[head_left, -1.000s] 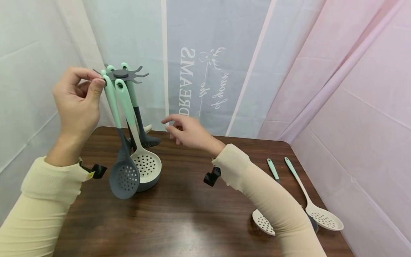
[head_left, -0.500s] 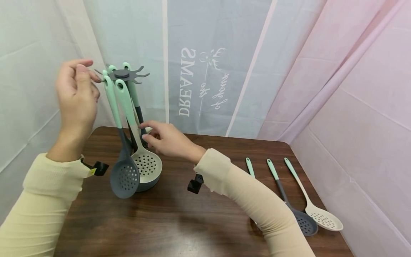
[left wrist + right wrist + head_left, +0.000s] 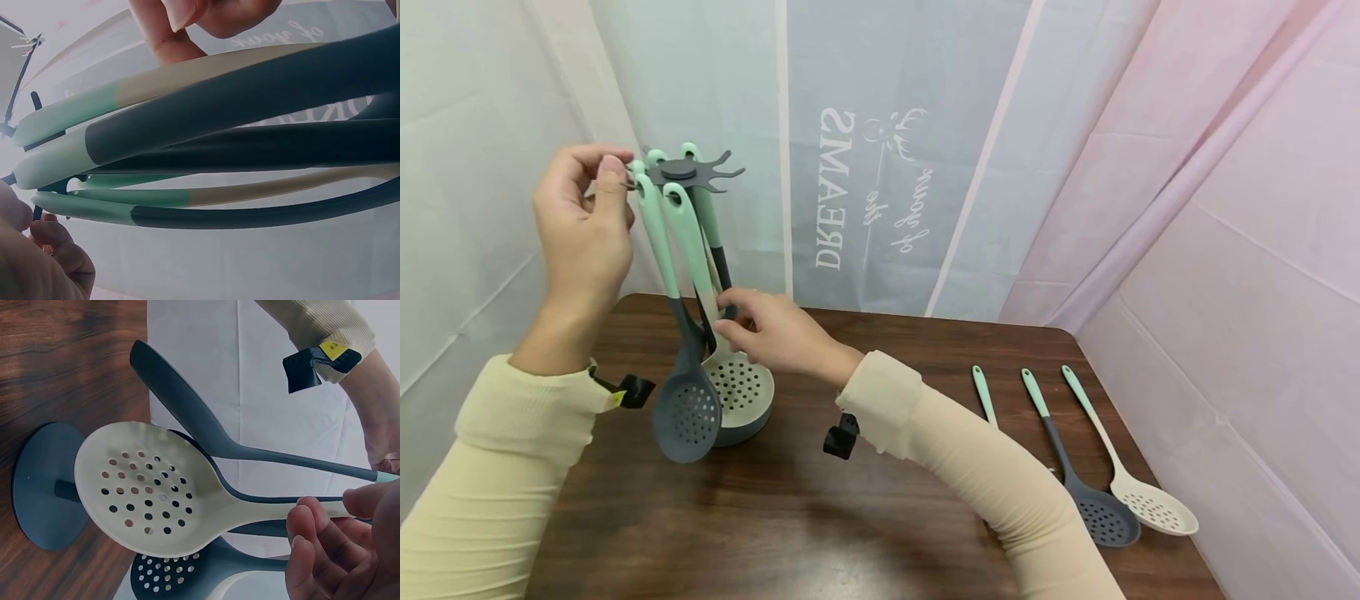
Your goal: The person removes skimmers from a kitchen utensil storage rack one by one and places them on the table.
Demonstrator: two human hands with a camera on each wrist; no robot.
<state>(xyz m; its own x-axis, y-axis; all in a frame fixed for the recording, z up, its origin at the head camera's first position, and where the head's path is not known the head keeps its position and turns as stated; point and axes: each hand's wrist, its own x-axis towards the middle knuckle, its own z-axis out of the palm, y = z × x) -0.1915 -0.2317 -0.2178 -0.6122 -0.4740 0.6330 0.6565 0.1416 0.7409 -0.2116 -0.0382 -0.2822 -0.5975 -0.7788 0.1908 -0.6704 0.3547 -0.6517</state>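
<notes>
Here, R hand [image 3: 772, 331] pinching cream skimmer [image 3: 742, 385], L hand [image 3: 585, 229] pinching grey utensil rack [image 3: 680, 170].

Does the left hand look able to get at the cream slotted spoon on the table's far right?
Probably not: the left hand is over at the rack, and the right forearm lies between it and the spoon.

mint-and-cream skimmer [image 3: 739, 385] — dotted with holes, dark grey rack [image 3: 679, 170], brown streaked table [image 3: 850, 500]
</notes>
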